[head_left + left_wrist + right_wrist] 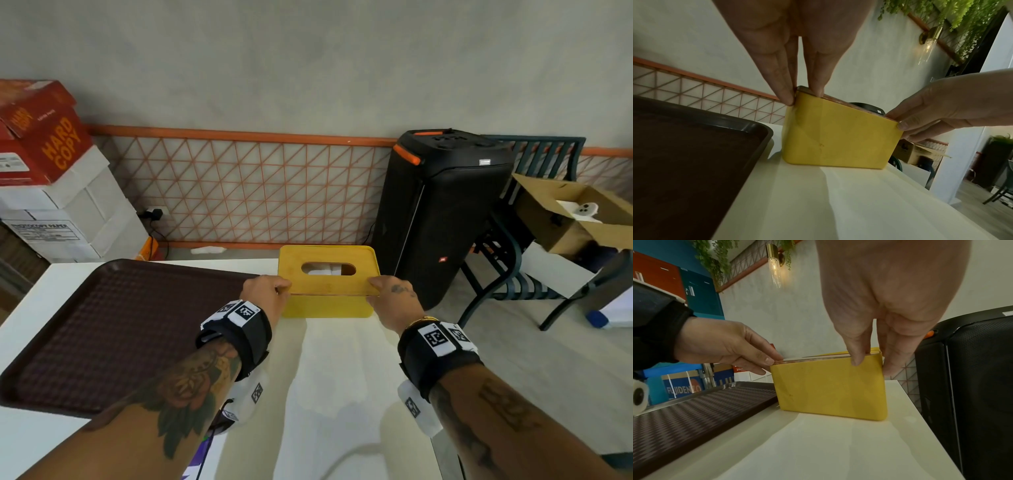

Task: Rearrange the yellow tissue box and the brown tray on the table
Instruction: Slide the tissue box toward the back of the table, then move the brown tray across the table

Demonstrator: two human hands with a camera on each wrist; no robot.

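**Two hands on the yellow tissue box**

Both of my hands are on the yellow tissue box (329, 281), which stands on the white table (342, 394) at about 12 o'clock from me, near the far edge. The brown tray (113, 329) lies flat at about 10 o'clock, its right rim just beside the box.

My left hand (265, 294) pinches the box's near-left top corner, thumb on the front face and fingers (785, 91) down the left end. My right hand (394, 298) pinches the near-right corner the same way, thumb in front and fingers (890, 363) round the right end. Both wrists are level, palms facing inward.

To do this well, I would squeeze evenly from both ends and lift straight up, keeping the box level. The lid seems to sit slightly proud of the body, though the wrist views are dim, so I would grip the walls below it rather than the lid alone. I'd clear the tray's rim before moving sideways.
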